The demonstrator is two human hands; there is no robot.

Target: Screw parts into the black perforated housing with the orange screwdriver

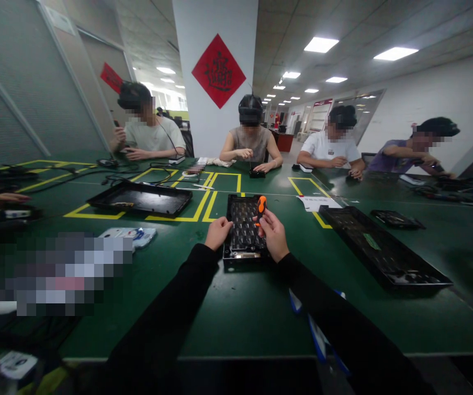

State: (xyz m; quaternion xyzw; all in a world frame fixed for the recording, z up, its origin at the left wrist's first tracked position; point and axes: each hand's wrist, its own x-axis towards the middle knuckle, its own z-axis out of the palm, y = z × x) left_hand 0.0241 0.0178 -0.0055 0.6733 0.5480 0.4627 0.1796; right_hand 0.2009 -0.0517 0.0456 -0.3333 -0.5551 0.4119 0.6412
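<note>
A black rectangular case (240, 211) with a gridded inside lies in front of me on the green table (228, 318). At its left edge, my left hand (217, 233) has its fingers curled and closed on the rim. My right hand (276, 235) is closed around a screwdriver (262, 205) with an orange and black handle. The handle stands roughly upright over the right side of the case. Its tip is hidden among the dark parts. A pale metal strip (247, 255) runs along the near end of the case.
A shallow black tray (154, 192) lies at left, a longer one (384, 241) at right. Blue-and-white handles (317, 334) show under my right sleeve. A paper sheet (319, 203) lies beyond. Several co-workers sit opposite; another person's hands (1, 203) reach in at left.
</note>
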